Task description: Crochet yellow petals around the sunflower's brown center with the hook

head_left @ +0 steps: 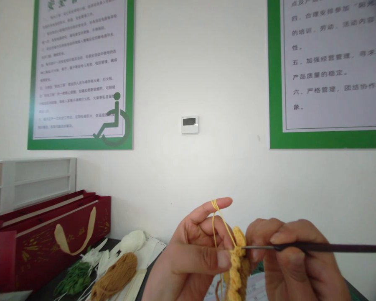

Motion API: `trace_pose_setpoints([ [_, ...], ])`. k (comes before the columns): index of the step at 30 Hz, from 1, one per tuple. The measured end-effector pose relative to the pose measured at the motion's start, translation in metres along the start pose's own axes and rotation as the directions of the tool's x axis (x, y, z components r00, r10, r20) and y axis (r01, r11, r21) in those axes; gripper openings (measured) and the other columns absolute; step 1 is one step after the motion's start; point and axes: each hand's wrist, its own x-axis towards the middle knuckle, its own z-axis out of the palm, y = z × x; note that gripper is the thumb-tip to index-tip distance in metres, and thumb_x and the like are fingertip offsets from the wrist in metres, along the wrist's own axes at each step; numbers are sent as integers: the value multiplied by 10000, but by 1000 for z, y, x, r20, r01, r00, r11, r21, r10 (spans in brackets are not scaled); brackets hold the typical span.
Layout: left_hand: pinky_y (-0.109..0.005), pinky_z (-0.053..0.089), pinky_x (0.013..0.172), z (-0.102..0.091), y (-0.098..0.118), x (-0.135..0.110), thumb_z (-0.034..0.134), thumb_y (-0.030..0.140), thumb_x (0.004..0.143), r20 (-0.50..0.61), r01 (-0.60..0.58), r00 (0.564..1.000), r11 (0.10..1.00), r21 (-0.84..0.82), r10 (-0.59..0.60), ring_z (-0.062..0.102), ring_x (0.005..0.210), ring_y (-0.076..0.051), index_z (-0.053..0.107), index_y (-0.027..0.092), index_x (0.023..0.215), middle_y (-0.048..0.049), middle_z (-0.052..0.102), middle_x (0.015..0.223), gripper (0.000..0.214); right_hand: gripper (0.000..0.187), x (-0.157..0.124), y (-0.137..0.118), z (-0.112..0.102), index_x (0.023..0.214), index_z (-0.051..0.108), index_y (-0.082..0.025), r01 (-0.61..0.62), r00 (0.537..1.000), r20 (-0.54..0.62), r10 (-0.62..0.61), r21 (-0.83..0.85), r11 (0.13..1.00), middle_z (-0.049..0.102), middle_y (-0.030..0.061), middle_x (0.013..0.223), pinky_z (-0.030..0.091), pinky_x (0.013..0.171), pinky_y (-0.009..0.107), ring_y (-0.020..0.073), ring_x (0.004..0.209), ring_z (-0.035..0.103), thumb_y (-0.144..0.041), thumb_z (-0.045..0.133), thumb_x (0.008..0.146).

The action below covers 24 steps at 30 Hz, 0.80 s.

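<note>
My left hand [194,251] pinches a yellow crocheted piece [238,265] between thumb and fingers. Yellow yarn [221,219] is wound round its raised index finger and runs down to the piece. My right hand [296,259] grips a dark crochet hook [326,248], held level, with its thin metal tip stuck into the top of the crocheted piece. Both hands are held up in front of the wall, close together, low in the view.
On the dark table at lower left lie a mustard yarn skein [115,276], green yarn [75,278], white yarn [133,241] and papers. Red gift bags [50,238] and a white drawer unit [31,179] stand at the left. Green-framed posters [81,71] hang on the wall.
</note>
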Motion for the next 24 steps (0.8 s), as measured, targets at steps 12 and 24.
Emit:
trace_pose_setpoints([
  [12,-247,499,680,15,-1,-5,883,106,688,-97,-274,946,925,263,308,619,697,-127,762,238,1162,-7,657,768,506,55,5,9,4,904,653,-280,-133,990,40,133,3,991,616,0,760,511,565,257,138,655,588,-269,641,956],
  [24,-213,453,638,16,-5,1,907,84,615,-104,-60,992,997,56,66,581,659,-98,762,180,1186,-25,659,771,597,50,-2,15,4,916,758,-323,208,960,-100,-263,-376,903,682,31,852,535,625,351,206,796,653,-287,730,896],
])
